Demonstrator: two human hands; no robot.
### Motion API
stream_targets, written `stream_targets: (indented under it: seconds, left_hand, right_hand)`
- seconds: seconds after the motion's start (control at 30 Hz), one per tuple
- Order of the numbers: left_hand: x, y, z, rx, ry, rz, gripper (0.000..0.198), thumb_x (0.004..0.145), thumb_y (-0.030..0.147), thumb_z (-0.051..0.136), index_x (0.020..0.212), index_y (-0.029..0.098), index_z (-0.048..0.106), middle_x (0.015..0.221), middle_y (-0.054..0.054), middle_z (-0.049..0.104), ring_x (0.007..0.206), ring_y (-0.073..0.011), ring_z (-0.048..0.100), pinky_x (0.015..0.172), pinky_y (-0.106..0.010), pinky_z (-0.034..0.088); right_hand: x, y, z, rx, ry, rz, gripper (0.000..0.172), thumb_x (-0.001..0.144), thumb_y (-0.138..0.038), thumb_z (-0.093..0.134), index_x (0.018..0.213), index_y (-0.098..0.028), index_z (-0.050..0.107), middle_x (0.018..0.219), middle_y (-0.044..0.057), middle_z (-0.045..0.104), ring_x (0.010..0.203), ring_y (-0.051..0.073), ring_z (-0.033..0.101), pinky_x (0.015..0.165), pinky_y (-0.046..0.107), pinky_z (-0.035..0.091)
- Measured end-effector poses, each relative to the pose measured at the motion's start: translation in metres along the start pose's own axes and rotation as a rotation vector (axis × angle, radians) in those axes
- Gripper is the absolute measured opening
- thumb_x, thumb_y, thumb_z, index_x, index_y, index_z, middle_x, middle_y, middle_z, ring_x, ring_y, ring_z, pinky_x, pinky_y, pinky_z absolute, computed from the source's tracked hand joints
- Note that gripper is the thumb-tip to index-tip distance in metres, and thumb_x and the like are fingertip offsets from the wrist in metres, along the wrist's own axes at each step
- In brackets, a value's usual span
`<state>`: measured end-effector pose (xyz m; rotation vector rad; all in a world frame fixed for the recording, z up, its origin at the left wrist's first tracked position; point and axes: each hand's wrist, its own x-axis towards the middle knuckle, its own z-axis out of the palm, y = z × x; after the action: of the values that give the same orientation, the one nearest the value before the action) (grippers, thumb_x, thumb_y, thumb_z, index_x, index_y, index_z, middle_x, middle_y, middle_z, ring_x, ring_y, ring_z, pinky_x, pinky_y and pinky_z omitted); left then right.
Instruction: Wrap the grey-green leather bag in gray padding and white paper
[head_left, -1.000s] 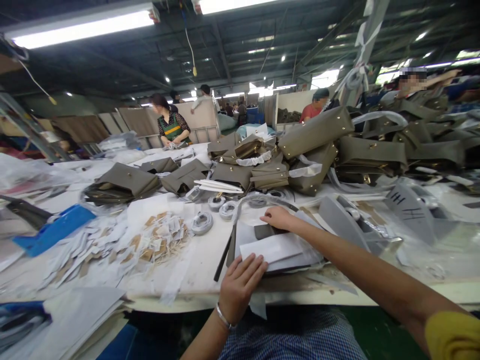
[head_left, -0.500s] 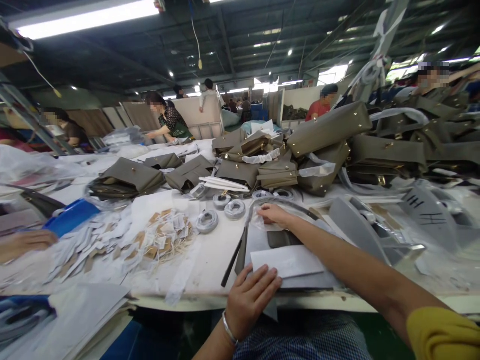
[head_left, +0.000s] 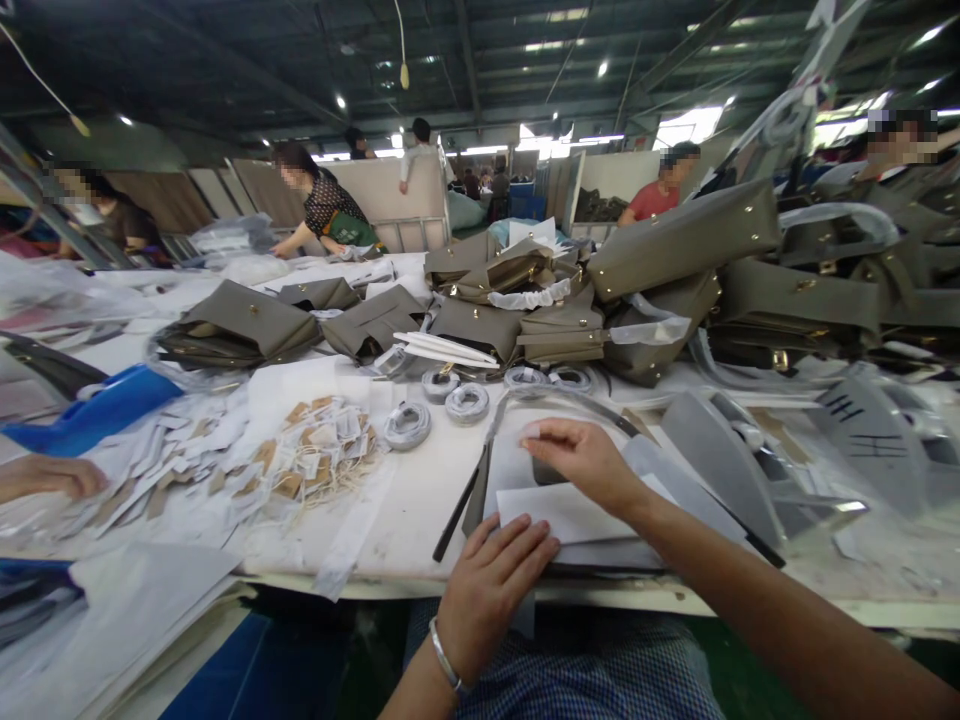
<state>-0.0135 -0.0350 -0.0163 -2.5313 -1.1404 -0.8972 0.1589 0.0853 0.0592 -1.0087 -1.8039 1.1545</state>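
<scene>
My left hand [head_left: 499, 575] lies flat, fingers stretched, on the lower edge of a folded white paper [head_left: 562, 512]. Just above it, my right hand [head_left: 585, 462] has its thumb and fingers drawn together over a pale translucent sheet [head_left: 514, 455]; whether the fingertips grip the sheet's edge I cannot make out. Part of a dark olive piece [head_left: 546, 472] shows under my right hand. Both papers rest on a flat bag in front of me, mostly covered, with a dark strap [head_left: 459, 510] sticking out at its left.
Olive handbags [head_left: 682, 245] are heaped along the back and right. Coiled wrapped straps [head_left: 407, 425] and a pile of tags [head_left: 319, 450] lie to the left, by a blue tray [head_left: 97, 405]. A co-worker's hand [head_left: 52, 478] rests at far left. Grey marked panels [head_left: 862, 430] stand right.
My right hand has drawn back slightly toward me and to the right, over the sheet. My left hand stays on the white paper. The view has shifted a little.
</scene>
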Motion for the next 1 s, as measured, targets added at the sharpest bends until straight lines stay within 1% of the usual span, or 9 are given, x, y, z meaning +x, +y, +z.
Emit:
stream_targets:
  seconds: [0.07, 0.17, 0.27, 0.33, 0.43, 0.6, 0.77, 0.9, 1.0]
  left_hand:
    - [-0.001, 0.001, 0.002, -0.032, -0.015, -0.024, 0.038, 0.099, 0.023, 0.044, 0.136, 0.026, 0.052, 0.136, 0.003, 0.058, 0.131, -0.0124, 0.048, 0.119, -0.034, 0.028]
    - [-0.006, 0.003, 0.009, -0.101, 0.021, -0.089, 0.031, 0.097, 0.023, 0.049, 0.127, 0.024, 0.059, 0.123, 0.000, 0.066, 0.120, -0.0145, 0.056, 0.119, -0.037, 0.028]
    - [-0.013, 0.005, 0.017, -0.167, 0.075, -0.129, 0.024, 0.094, 0.019, 0.054, 0.116, 0.019, 0.062, 0.100, -0.002, 0.071, 0.105, -0.0154, 0.063, 0.118, -0.042, 0.031]
    - [-0.016, 0.005, 0.021, -0.194, 0.118, -0.139, 0.024, 0.091, 0.017, 0.058, 0.115, 0.016, 0.060, 0.095, -0.003, 0.070, 0.099, -0.0152, 0.064, 0.117, -0.043, 0.035]
    - [-0.021, 0.007, 0.026, -0.197, 0.218, -0.166, 0.030, 0.086, 0.015, 0.065, 0.116, 0.013, 0.058, 0.104, -0.007, 0.068, 0.107, -0.0176, 0.062, 0.112, -0.043, 0.042]
    - [-0.024, 0.011, 0.028, -0.168, 0.364, -0.320, 0.051, 0.080, 0.017, 0.072, 0.127, 0.014, 0.052, 0.123, -0.015, 0.057, 0.121, -0.0229, 0.054, 0.099, -0.037, 0.053]
    - [-0.020, 0.010, 0.024, -0.164, 0.269, -0.304, 0.067, 0.084, 0.020, 0.068, 0.143, 0.012, 0.037, 0.140, -0.019, 0.049, 0.131, -0.0264, 0.047, 0.104, -0.041, 0.050]
    - [-0.019, 0.005, 0.018, -0.191, 0.199, -0.218, 0.057, 0.092, 0.025, 0.057, 0.145, 0.011, 0.038, 0.134, -0.012, 0.058, 0.137, -0.0259, 0.042, 0.106, -0.042, 0.048]
    - [-0.021, 0.009, 0.019, -0.063, 0.187, -0.187, 0.044, 0.098, 0.030, 0.047, 0.140, 0.015, 0.048, 0.135, -0.006, 0.058, 0.134, -0.0238, 0.046, 0.105, -0.042, 0.050]
  right_hand:
    - [-0.027, 0.001, 0.008, -0.166, -0.053, -0.129, 0.016, 0.089, -0.024, 0.061, 0.096, -0.019, 0.074, 0.101, 0.002, 0.071, 0.098, 0.014, 0.065, 0.093, 0.026, 0.052]
    - [-0.058, 0.009, 0.020, -0.266, -0.106, -0.312, 0.023, 0.091, -0.014, 0.055, 0.103, -0.021, 0.073, 0.107, 0.000, 0.070, 0.101, 0.010, 0.064, 0.094, 0.020, 0.051]
    - [-0.072, 0.016, 0.028, -0.322, -0.097, -0.427, 0.024, 0.093, -0.014, 0.053, 0.108, -0.019, 0.071, 0.110, 0.002, 0.069, 0.105, 0.009, 0.063, 0.096, 0.018, 0.051]
    - [-0.076, 0.017, 0.030, -0.354, -0.075, -0.454, 0.024, 0.094, -0.014, 0.053, 0.110, -0.018, 0.070, 0.111, 0.002, 0.068, 0.106, 0.009, 0.063, 0.098, 0.019, 0.051]
    - [-0.078, 0.017, 0.032, -0.389, -0.041, -0.477, 0.024, 0.094, -0.014, 0.053, 0.112, -0.018, 0.069, 0.111, 0.003, 0.068, 0.107, 0.009, 0.062, 0.099, 0.020, 0.051]
    - [-0.082, 0.017, 0.032, -0.402, 0.001, -0.511, 0.023, 0.092, -0.012, 0.055, 0.109, -0.016, 0.069, 0.111, 0.004, 0.068, 0.108, 0.011, 0.062, 0.099, 0.023, 0.053]
    - [-0.089, 0.023, 0.031, -0.474, -0.064, -0.660, 0.026, 0.091, -0.008, 0.053, 0.112, -0.013, 0.068, 0.115, 0.007, 0.066, 0.117, 0.014, 0.058, 0.109, 0.032, 0.048]
    - [-0.094, 0.012, 0.030, -0.542, -0.092, -0.746, 0.026, 0.092, -0.009, 0.051, 0.112, -0.012, 0.067, 0.118, 0.009, 0.065, 0.117, 0.016, 0.059, 0.107, 0.034, 0.050]
    - [-0.089, 0.001, 0.017, -0.533, -0.059, -0.729, 0.018, 0.093, -0.018, 0.053, 0.102, -0.018, 0.069, 0.101, 0.004, 0.070, 0.098, 0.012, 0.066, 0.092, 0.023, 0.057]
